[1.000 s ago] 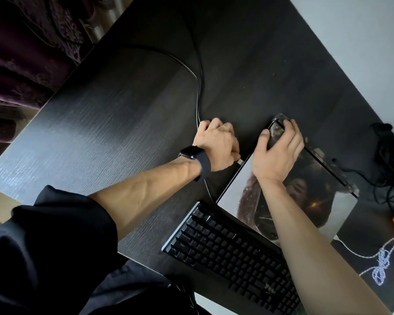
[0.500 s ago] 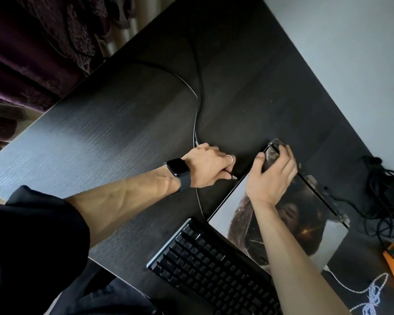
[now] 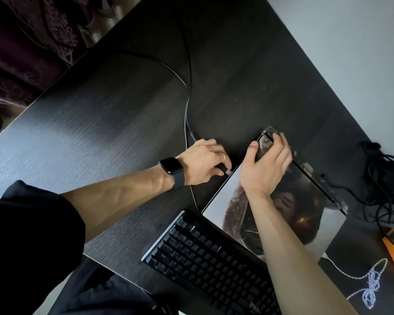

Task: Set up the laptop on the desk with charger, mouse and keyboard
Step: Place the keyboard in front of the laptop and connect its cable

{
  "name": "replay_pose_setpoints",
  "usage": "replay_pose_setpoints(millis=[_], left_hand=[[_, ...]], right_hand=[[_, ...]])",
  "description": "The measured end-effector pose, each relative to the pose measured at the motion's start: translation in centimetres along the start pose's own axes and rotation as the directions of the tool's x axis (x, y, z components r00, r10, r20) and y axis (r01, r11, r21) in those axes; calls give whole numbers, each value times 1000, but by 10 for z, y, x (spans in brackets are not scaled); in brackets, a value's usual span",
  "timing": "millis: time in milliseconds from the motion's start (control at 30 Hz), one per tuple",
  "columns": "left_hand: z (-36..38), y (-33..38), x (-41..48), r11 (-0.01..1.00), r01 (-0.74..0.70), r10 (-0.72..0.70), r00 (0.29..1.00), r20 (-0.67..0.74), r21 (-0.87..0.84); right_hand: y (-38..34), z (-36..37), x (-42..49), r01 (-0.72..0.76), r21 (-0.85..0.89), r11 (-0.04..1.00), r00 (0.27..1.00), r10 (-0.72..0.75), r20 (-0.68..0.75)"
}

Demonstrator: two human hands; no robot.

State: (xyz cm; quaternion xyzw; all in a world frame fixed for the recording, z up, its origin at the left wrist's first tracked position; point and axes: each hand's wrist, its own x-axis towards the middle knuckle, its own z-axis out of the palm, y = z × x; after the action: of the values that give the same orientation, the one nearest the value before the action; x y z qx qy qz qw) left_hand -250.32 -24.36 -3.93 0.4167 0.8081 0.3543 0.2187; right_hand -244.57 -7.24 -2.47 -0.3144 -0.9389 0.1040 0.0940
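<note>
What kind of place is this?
Most likely a home workspace for computer use: a dark desk holds a laptop and a keyboard, the left hand holds a cable plug beside the laptop, and more cables lie tangled near the wall.

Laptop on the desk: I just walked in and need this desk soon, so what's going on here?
A person is hooking things up to the laptop. The left hand pinches a cable plug, its metal tip showing right at the laptop's side edge, not yet in. The right hand grips the laptop's far corner. A keyboard lies on the desk just in front.
</note>
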Motion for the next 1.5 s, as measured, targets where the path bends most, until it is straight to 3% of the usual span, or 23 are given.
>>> replay_pose_setpoints(millis=[133,267,367,500,600,833,1033,1200,1500], left_hand=[[-4,0,2,999,-8,7,1000,-15,-34],[-9,4,6,992,-107,106,994,12,65],[-11,3,8,993,-94,91,995,47,68],[-6,3,5,988,-145,147,989,-35,55],[-10,1,10,981,-187,187,982,15,59],[-7,-6,5,979,-156,151,987,47,130],[-25,-22,6,989,-78,89,992,-92,123],[-11,-8,12,990,-103,104,995,-3,95],[-11,10,20,986,62,-74,994,75,158]], right_hand=[[2,0,0,12,3,1000,1000,-12,-17],[3,1,1,24,-4,1000,999,-25,-26],[3,1,1,24,-8,1000,999,-24,-35],[4,2,0,28,-14,999,999,-29,-43],[3,2,1,25,-20,999,999,-26,-45],[4,2,0,18,-9,1000,999,-18,-48],[4,2,0,17,-10,1000,999,-17,-50],[6,3,0,17,2,1000,998,-16,-55],[6,3,0,23,1,1000,998,-23,-55]])
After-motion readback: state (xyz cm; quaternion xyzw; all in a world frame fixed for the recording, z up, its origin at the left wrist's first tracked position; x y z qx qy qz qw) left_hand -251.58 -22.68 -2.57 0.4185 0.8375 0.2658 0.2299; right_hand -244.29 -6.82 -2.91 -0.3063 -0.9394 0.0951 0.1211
